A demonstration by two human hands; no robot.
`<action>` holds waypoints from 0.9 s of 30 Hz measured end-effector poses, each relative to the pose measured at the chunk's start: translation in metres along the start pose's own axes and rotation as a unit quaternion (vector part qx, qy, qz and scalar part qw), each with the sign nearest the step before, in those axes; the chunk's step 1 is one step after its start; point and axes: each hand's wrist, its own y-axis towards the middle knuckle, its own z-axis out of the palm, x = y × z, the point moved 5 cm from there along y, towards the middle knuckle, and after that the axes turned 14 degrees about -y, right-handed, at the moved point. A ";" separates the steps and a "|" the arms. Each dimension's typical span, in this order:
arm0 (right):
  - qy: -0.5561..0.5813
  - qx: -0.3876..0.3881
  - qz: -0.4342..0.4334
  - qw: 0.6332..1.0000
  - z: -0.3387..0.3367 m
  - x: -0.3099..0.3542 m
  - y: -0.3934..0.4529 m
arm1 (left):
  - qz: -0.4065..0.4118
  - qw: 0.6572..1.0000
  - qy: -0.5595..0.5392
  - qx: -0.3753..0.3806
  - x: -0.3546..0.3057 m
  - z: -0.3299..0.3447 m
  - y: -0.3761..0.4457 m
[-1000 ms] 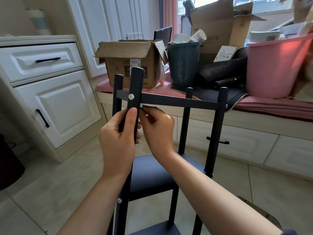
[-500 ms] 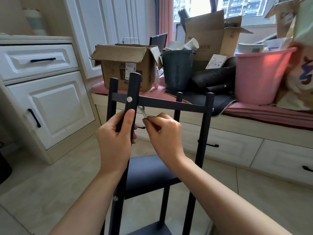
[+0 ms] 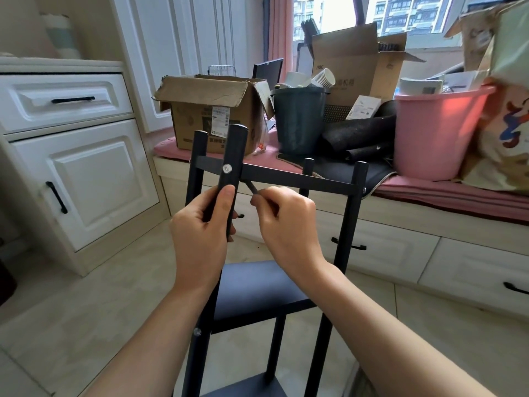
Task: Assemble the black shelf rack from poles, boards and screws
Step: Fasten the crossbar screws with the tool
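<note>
Gripping the near front pole [image 3: 232, 167] of the black shelf rack [image 3: 259, 285] just below its silver screw [image 3: 227, 168], our left hand [image 3: 200, 227] wraps its fingers around the pole with the thumb pressed on its face; our right hand [image 3: 286, 222] pinches a small hex key [image 3: 251, 187] whose tip reaches under the top board [image 3: 297, 179] beside that pole; the rack stands upright on the tiled floor [image 3: 86, 310] before a cluttered window bench [image 3: 429, 196]
</note>
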 end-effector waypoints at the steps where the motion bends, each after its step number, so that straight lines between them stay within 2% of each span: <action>1: -0.011 -0.014 -0.007 1.000 -0.002 0.002 0.000 | -0.001 1.000 -0.001 -0.001 0.000 0.000 0.000; 11: -0.036 -0.035 0.003 0.999 0.003 -0.001 0.001 | -0.005 1.000 -0.008 -0.003 0.003 -0.001 0.001; 27: 0.135 -0.058 0.063 0.987 0.041 -0.010 -0.001 | -0.012 1.000 -0.016 0.003 0.001 -0.005 0.000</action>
